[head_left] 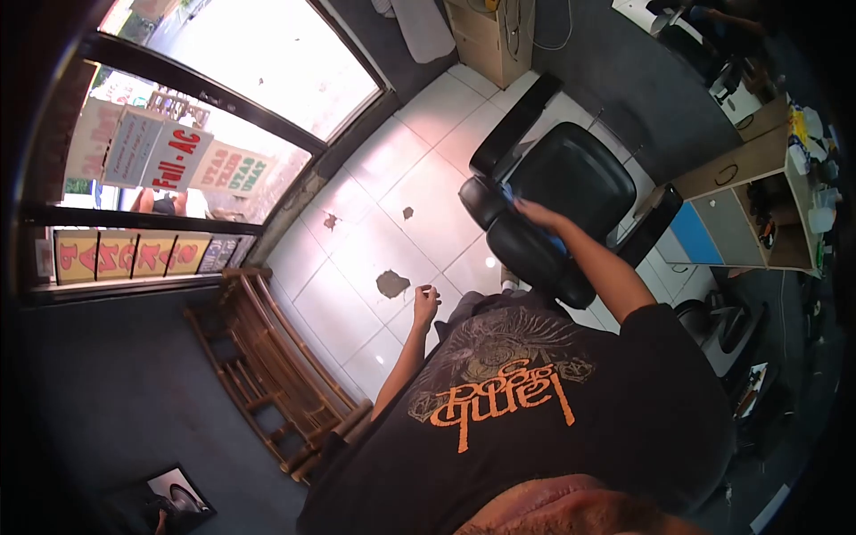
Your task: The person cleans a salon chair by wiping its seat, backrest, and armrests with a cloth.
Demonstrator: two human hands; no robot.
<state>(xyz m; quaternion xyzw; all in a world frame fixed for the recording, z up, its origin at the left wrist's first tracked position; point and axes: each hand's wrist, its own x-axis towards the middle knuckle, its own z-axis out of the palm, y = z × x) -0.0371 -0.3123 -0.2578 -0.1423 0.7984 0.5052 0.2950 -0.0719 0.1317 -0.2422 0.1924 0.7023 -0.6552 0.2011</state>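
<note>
Head cam: chair (572,169) might turn if R hand (541,217) pushes hard; trip risk at the brown patch (392,283) if it's a hole. Chair's black, shiny & padded, on white tiles (437,174) near the cupboard (713,218). R hand's on its back (522,251) w/ a blue thing (559,242), can't tell grip; L hand (426,306) curled, can't tell if empty.

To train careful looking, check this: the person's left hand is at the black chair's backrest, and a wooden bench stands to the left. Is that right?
Not quite: the right hand is at the backrest of the black chair, as the head view shows. The wooden bench does stand to the left.
</note>
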